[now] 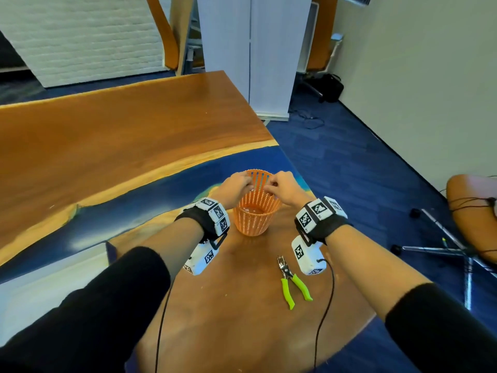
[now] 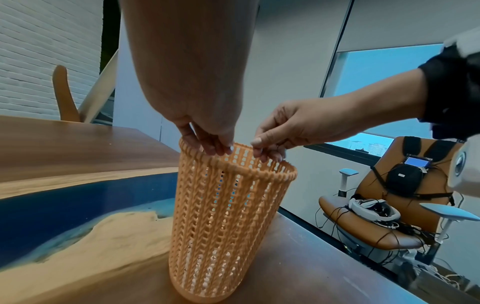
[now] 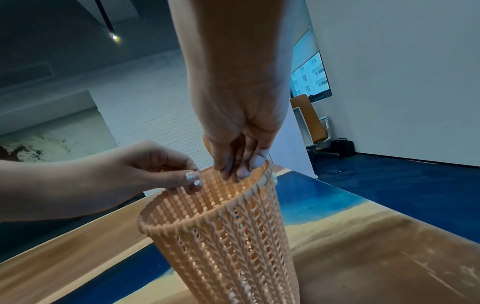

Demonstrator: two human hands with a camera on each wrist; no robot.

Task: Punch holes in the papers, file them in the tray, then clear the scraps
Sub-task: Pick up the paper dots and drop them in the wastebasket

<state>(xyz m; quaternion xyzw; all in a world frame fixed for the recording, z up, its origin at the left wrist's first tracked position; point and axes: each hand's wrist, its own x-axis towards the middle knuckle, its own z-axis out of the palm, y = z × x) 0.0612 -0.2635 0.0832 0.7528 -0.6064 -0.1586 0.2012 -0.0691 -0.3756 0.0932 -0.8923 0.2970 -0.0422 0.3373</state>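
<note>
An orange mesh basket point(image 1: 256, 219) point(image 2: 228, 216) point(image 3: 228, 236) stands on the round wooden table end point(image 1: 242, 305). Small white paper scraps point(image 1: 251, 210) lie in its bottom. Both hands meet at its far rim. My left hand point(image 1: 238, 185) point(image 2: 207, 144) point(image 3: 182, 176) has its fingertips bunched on the rim's left part. A little to the right, my right hand point(image 1: 279, 185) point(image 2: 270, 148) point(image 3: 236, 166) points its bunched fingers down over the rim. Whether any scrap is between the fingers is too small to tell. A green-handled hole punch point(image 1: 291, 281) lies on the table under my right forearm.
A white flat object point(image 1: 40, 281), partly hidden by my left sleeve, lies at the table's lower left. The long wood-and-blue table point(image 1: 121, 135) runs away to the left. An orange office chair point(image 1: 473, 219) with cables stands on the blue carpet to the right.
</note>
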